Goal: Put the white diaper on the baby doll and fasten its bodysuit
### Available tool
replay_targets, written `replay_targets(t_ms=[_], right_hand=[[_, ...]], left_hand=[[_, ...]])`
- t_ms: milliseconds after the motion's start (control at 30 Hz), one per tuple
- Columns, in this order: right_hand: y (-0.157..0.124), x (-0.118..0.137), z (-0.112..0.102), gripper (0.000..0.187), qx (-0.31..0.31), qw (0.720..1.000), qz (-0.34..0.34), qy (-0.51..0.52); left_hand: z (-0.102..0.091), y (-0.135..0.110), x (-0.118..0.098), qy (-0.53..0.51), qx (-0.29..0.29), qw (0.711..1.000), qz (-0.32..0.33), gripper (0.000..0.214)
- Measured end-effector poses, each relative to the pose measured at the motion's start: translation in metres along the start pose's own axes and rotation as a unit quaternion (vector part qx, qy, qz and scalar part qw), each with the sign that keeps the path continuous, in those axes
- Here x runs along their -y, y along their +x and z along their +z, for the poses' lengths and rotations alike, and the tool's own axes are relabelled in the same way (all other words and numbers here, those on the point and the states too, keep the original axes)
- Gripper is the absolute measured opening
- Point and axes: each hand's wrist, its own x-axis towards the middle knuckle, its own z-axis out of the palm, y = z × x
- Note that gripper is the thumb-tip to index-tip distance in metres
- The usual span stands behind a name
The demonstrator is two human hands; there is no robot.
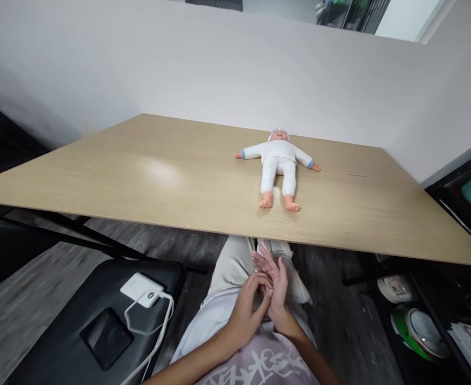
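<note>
A baby doll [278, 167] in a white suit and cap lies face up on the wooden table [139, 171], arms spread, feet toward me. Both hands are below the table's near edge, over my lap. My right hand [273, 270] is palm up with its fingers stretched out toward the table. It rests on a white cloth [297, 286] lying on my knee. My left hand [248, 303] reaches across from the left. Its fingers are curled and pressed against the right palm, and I cannot see whether they pinch anything.
A black seat [70, 337] at lower left carries a white power bank [141, 289] with a white cable and a dark phone [106, 337]. White partition walls [219, 69] close the table's far sides. Shelves at right hold bowls [418, 329] and other items.
</note>
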Motion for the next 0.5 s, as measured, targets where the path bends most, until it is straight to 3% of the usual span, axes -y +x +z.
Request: replay_targets(t_ms=[167, 367, 500], right_hand=[[0.008, -0.008, -0.005, 0.073, -0.015, 1.000, -0.020, -0.015], [0.012, -0.012, -0.008, 0.072, -0.002, 1.000, -0.004, -0.029], [0.012, -0.010, -0.008, 0.066, 0.019, 0.998, 0.000, -0.066]], left_hand=[[0.002, 0.000, 0.005, -0.012, 0.021, 0.999, -0.027, 0.026], [0.006, 0.003, 0.014, -0.062, -0.036, 0.996, -0.057, 0.034], [0.006, 0.004, 0.017, -0.066, -0.023, 0.995, -0.073, 0.030]])
